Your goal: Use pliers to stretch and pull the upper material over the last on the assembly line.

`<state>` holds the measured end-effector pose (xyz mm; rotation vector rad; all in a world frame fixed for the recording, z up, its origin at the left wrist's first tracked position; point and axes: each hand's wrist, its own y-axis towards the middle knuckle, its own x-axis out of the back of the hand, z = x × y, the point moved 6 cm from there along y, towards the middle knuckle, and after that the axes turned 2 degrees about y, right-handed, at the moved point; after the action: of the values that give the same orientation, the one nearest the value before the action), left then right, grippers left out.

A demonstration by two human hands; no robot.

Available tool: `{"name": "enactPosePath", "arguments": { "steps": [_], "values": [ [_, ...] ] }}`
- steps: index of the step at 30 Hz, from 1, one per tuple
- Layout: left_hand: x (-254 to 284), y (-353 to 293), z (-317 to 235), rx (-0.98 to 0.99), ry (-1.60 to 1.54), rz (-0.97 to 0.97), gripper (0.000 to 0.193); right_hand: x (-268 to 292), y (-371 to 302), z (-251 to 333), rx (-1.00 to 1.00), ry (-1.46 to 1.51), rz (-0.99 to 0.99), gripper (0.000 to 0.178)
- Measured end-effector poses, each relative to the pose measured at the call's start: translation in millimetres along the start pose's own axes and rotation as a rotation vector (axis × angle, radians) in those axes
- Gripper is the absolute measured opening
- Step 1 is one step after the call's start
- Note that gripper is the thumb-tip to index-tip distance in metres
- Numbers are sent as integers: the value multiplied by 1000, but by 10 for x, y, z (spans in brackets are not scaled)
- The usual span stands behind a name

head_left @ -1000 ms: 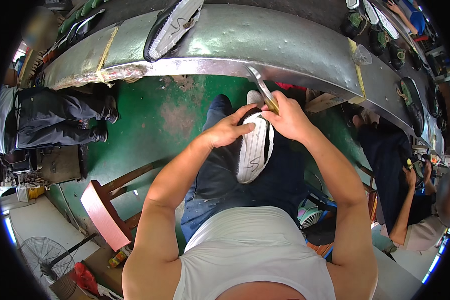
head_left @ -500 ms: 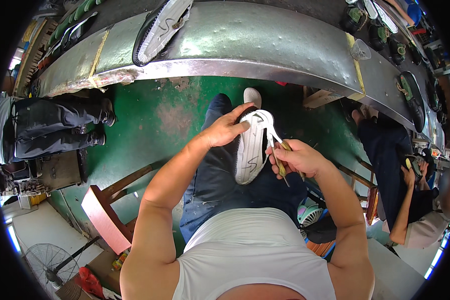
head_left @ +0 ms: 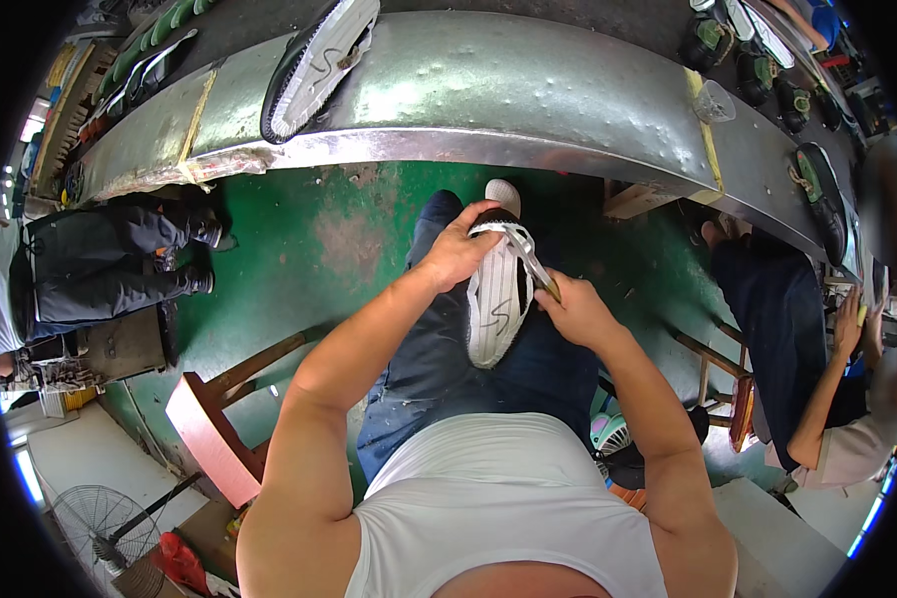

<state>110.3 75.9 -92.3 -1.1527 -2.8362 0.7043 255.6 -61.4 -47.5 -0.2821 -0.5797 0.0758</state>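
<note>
Over my lap lies a shoe [head_left: 494, 314] with its pale, ribbed underside facing up and a dark squiggle drawn on it. My left hand [head_left: 458, 247] is closed around the shoe's far end, thumb on the underside. A loose white strip [head_left: 521, 242] runs across that end toward my right hand. In my closed right hand [head_left: 576, 311] is a metal hand tool with a yellowish handle [head_left: 550, 290], beside the shoe's right edge. Its metal end reaches up to the strip; whether it grips the strip I cannot make out.
Ahead runs a metal-covered bench [head_left: 448, 90] with another shoe [head_left: 319, 70] and several more at the right. A pink-topped stool [head_left: 204, 439] and a fan [head_left: 100, 523] stand left. Co-workers are at the left [head_left: 110, 264] and right [head_left: 827, 399].
My right hand has turned and moved slightly up, bringing the tool against the shoe's far right edge. The strip's wide loop has drawn in. My left hand has shifted slightly on the shoe.
</note>
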Motion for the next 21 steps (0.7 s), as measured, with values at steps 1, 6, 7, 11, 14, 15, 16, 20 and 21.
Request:
{"name": "enactPosePath", "arguments": {
  "steps": [1, 6, 7, 11, 14, 15, 16, 20, 21],
  "values": [
    [-30, -36, -54, 17, -53, -27, 46, 87, -96, 29, 3, -3, -4, 27],
    [-248, -807, -773, -637, 496, -95, 66, 393, -587, 244, 63, 433, -221, 23],
    [-364, -987, -887, -750, 509, -74, 75, 449, -588, 393, 98, 398, -249, 23],
    [-659, -1411, -639, -835, 446, -26, 108, 219, -479, 663, 277, 753, -363, 29],
    [-733, -1536, -575, -757, 605, -28, 98, 151, -655, 775, 322, 508, -408, 31],
    [-748, -1545, -581, -758, 606, -27, 98, 153, -722, 789, 365, 467, -455, 30],
    [-776, -1606, -619, -853, 623, -41, 88, 147, -789, 802, 408, 426, -500, 30],
    [-887, -1764, -609, -1124, 813, 32, 64, 150, -932, 934, 707, 240, -615, 23],
    [-872, -1757, -549, -1109, 812, 56, 60, 153, -973, 951, 731, 197, -593, 26]
  ]
}}
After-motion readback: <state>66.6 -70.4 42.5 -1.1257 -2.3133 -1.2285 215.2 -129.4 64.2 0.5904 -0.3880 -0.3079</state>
